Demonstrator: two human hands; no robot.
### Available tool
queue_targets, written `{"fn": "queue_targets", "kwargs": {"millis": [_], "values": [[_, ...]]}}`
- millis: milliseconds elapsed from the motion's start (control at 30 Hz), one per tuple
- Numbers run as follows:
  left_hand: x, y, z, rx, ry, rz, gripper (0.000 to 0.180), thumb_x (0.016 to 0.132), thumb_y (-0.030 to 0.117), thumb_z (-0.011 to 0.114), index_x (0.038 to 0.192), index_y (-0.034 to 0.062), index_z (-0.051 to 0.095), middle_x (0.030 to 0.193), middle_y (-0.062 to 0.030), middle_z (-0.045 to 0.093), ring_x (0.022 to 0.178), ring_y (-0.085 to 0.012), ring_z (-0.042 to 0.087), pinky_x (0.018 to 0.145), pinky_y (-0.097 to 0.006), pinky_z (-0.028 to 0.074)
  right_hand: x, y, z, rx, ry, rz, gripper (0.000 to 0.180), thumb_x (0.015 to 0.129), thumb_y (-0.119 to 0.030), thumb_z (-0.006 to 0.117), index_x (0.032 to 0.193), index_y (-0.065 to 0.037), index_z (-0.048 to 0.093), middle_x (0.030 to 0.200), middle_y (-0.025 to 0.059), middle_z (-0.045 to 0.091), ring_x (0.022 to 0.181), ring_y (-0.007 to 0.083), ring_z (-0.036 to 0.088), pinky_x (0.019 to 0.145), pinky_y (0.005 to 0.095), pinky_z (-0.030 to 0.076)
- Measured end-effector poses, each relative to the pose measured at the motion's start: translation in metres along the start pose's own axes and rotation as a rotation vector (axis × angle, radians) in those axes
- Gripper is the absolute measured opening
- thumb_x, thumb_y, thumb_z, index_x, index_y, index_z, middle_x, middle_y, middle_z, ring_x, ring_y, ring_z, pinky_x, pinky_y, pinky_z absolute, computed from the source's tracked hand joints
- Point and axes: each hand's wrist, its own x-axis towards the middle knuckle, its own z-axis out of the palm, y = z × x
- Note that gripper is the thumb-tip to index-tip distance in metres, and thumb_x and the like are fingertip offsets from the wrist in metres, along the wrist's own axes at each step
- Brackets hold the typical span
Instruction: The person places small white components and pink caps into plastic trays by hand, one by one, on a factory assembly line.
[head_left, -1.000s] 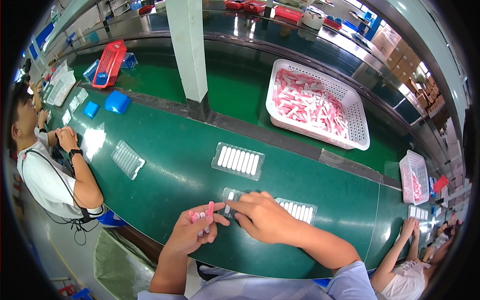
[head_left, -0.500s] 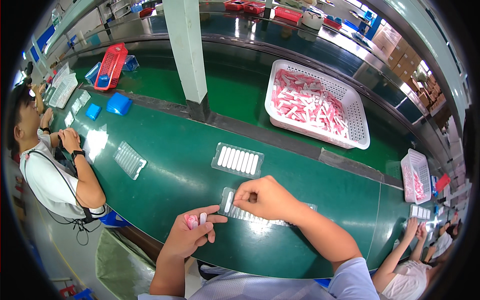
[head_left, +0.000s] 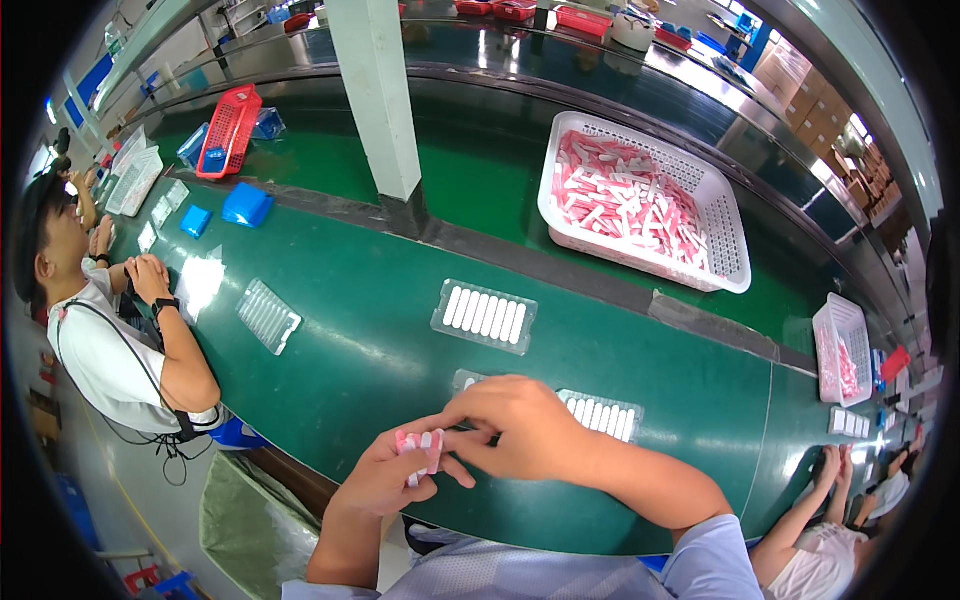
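My left hand is closed around a small bunch of pink-and-white strips, whose ends stick up between thumb and fingers. My right hand has come against it, fingers bent and pressed together beside the strips. Whatever its fingertips hold is hidden. Under the right hand lies a clear plastic tray, mostly covered, with only a corner showing. Just right of that hand is a clear tray of white strips. Farther off, another clear tray holds a row of white strips.
A white basket heaped with pink-and-white strips stands beyond the dark ledge, near a white post. A clear tray lies at left, by a seated person. Blue packets and a red basket are farther left.
My right hand has left the near tray's slot with the white strip and moved down-left to my left hand. White strips in the tray to its right now show.
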Motion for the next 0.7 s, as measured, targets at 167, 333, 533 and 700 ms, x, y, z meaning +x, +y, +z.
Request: {"fn": "queue_targets", "kwargs": {"millis": [167,333,533,700], "values": [[0.001,-0.003,0.008,0.17,-0.05,0.002,0.057,0.106,0.012,0.056,0.155,-0.0051,0.032,0.142,-0.023,0.061,0.1,-0.0232,0.074,0.046,-0.018,0.03,0.001,0.0,-0.003,0.101,-0.228,0.108,0.021,0.085,-0.009,0.078,0.106,-0.007,0.075,0.07,0.0051,0.057,0.063,0.0195,0.056,0.057,0.0335,0.045],[-0.004,-0.001,0.003,0.175,0.054,-0.051,0.05,0.105,0.01,0.055,0.151,-0.0055,0.041,0.139,-0.0213,0.062,0.095,-0.0195,0.074,0.046,-0.018,0.031,-0.002,0.021,-0.019,0.561,-0.006,0.49,0.01,0.095,-0.011,0.073,0.098,-0.001,0.073,0.074,0.0005,0.069,0.064,0.0063,0.058,0.059,0.0257,0.046],[0.001,-0.004,0.007,0.237,0.07,0.003,0.048,0.103,0.009,0.059,0.148,-0.0049,0.047,0.136,-0.0187,0.065,0.085,-0.0158,0.072,0.047,-0.017,0.032,-0.003,0.003,-0.021,0.584,-0.191,0.5,0.014,0.097,-0.013,0.072,0.095,0.001,0.073,0.077,0.0059,0.075,0.063,0.0071,0.063,0.059,0.0255,0.05],[0.002,-0.006,0.01,0.235,0.029,-0.02,0.047,0.103,0.011,0.062,0.145,-0.005,0.051,0.13,-0.016,0.068,0.081,-0.0113,0.07,0.046,-0.017,0.032,0.004,-0.008,-0.028,0.307,-0.303,0.541,0.017,0.095,-0.014,0.072,0.092,0.002,0.075,0.08,0.0116,0.076,0.069,0.0161,0.071,0.064,0.0304,0.055]]}}
